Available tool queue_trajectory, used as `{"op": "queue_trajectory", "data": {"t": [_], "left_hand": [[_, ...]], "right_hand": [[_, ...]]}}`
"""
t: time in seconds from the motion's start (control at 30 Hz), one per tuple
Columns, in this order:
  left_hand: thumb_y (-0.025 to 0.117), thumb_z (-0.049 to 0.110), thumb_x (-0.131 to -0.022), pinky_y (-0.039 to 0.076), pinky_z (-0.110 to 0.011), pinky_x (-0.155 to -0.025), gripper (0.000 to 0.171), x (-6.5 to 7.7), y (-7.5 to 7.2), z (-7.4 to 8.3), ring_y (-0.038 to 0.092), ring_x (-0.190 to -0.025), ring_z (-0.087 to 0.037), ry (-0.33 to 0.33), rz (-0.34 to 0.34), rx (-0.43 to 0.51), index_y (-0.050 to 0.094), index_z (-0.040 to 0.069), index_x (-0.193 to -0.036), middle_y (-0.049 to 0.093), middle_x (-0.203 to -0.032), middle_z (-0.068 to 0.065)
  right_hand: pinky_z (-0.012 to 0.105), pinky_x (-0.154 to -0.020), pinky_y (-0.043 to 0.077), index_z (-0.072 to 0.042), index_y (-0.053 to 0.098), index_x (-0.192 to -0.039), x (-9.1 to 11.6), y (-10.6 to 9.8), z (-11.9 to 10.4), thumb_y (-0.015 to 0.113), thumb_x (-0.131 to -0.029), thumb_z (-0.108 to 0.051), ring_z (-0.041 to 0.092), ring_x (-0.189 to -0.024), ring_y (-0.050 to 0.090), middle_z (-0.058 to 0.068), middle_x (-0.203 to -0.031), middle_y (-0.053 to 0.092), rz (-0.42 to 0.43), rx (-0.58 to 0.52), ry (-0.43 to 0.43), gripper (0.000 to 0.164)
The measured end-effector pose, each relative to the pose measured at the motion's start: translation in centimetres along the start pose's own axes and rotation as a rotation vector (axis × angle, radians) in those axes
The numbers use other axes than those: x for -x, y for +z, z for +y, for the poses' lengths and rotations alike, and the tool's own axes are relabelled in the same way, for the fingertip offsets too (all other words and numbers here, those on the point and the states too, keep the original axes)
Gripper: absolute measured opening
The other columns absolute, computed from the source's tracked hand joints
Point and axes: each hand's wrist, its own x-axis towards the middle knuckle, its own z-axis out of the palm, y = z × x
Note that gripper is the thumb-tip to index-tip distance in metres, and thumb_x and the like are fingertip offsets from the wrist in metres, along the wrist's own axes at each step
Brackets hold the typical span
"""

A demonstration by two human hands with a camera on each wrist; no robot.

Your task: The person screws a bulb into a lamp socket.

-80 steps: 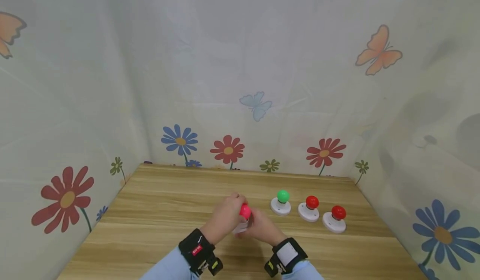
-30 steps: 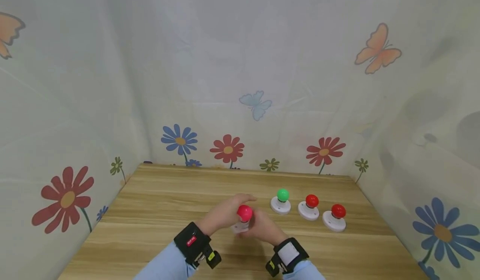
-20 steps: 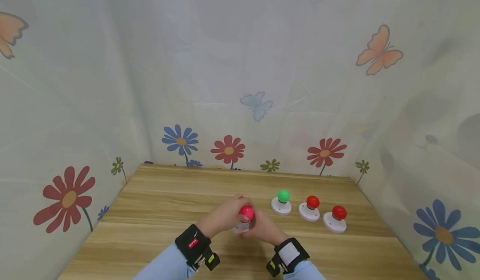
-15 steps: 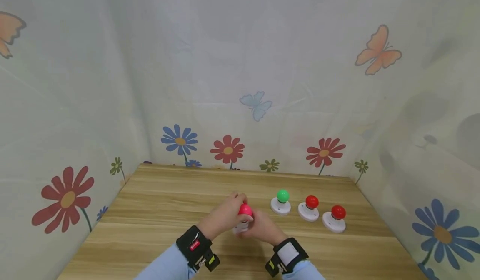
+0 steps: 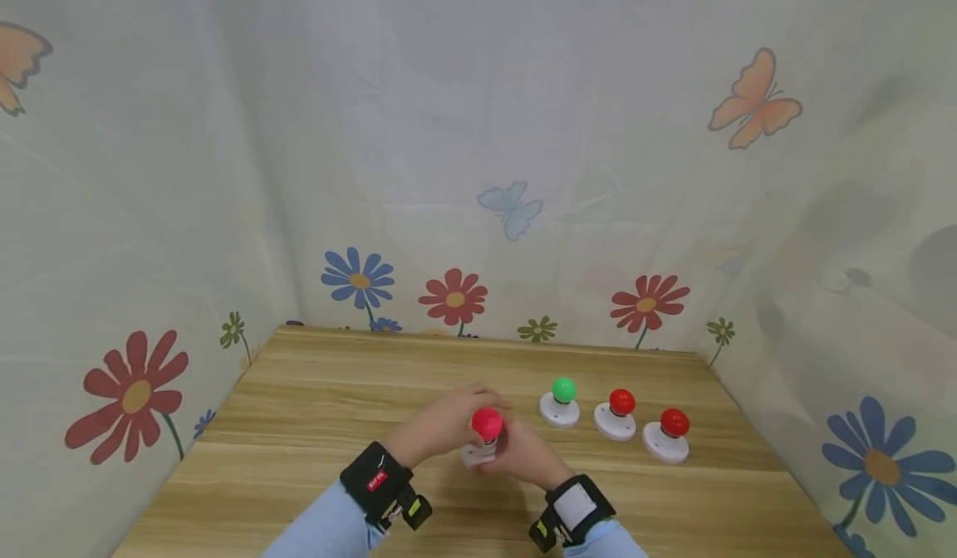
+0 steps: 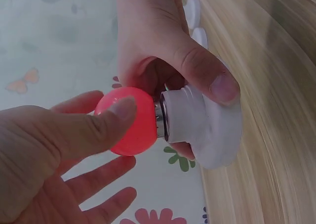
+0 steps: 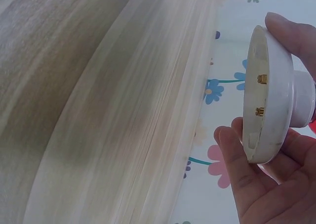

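Note:
A red light bulb (image 6: 142, 122) sits in a white round lamp socket (image 6: 217, 132), a strip of its metal screw base showing at the socket's mouth. My left hand (image 5: 439, 425) pinches the bulb, thumb across the near side and index finger behind; the other fingers spread loosely. My right hand (image 5: 527, 454) grips the socket, thumb on the base's outer face and fingers around the other side. In the right wrist view, brass screws (image 7: 260, 111) show inside the hollow underside of the base, which is held up off the table.
To the right on the wooden table (image 5: 336, 392) stand three white sockets with bulbs: one green bulb (image 5: 564, 389) and two red bulbs (image 5: 622, 402). A pale flowered curtain (image 5: 419, 126) closes off the back and both sides.
My left hand has repeatedly turned and shifted on the red bulb, its wrist now slightly further left. The right hand has kept the socket in nearly the same place.

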Motion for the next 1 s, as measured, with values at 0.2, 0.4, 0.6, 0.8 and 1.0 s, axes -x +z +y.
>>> {"op": "queue_trajectory", "data": {"t": [0.2,0.4,0.6,0.8,1.0], "left_hand": [[0.073,0.006,-0.085,0.052,-0.028,-0.093,0.04,0.2,-0.2,0.1,0.06,-0.109,-0.012,0.022,-0.046,-0.053,0.066,0.022,-0.121,0.063,-0.119,0.004],[0.074,0.036,-0.083,0.054,-0.025,-0.079,0.042,0.1,0.6,0.4,0.057,-0.088,-0.01,-0.059,0.018,-0.137,0.064,0.022,-0.121,0.059,-0.107,0.001],[0.073,0.045,-0.082,0.053,-0.024,-0.074,0.047,-0.1,1.4,0.4,0.056,-0.082,-0.01,-0.069,0.08,-0.26,0.063,0.021,-0.121,0.06,-0.102,0.0],[0.083,0.027,-0.076,0.054,-0.031,-0.086,0.055,-0.1,1.1,0.0,0.06,-0.102,-0.015,0.0,0.045,-0.152,0.061,0.026,-0.126,0.061,-0.118,0.001],[0.077,-0.001,-0.078,0.05,-0.033,-0.098,0.057,0.1,0.4,-0.2,0.058,-0.121,-0.016,0.114,-0.016,-0.093,0.064,0.031,-0.124,0.061,-0.131,0.007]], "right_hand": [[0.041,-0.097,0.049,-0.008,0.049,-0.135,0.2,0.1,0.1,0.087,-0.067,-0.034,0.015,-0.106,0.062,0.003,-0.121,0.065,-0.006,-0.016,0.013,0.082],[0.035,-0.092,0.052,-0.007,0.051,-0.132,0.3,0.1,0.2,0.086,-0.069,-0.033,0.014,-0.103,0.064,0.004,-0.119,0.066,-0.013,-0.008,-0.003,0.076],[0.032,-0.091,0.053,-0.01,0.052,-0.132,0.3,0.1,0.5,0.085,-0.071,-0.03,0.013,-0.103,0.064,0.002,-0.119,0.066,-0.026,-0.031,-0.014,0.072],[0.042,-0.099,0.048,-0.009,0.049,-0.136,0.3,-0.1,0.3,0.086,-0.07,-0.033,0.018,-0.111,0.061,0.004,-0.125,0.063,-0.022,-0.056,0.019,0.079],[0.048,-0.101,0.045,-0.013,0.048,-0.136,0.4,-0.3,0.0,0.086,-0.07,-0.033,0.021,-0.114,0.059,0.004,-0.128,0.061,-0.019,-0.059,0.032,0.079]]}}
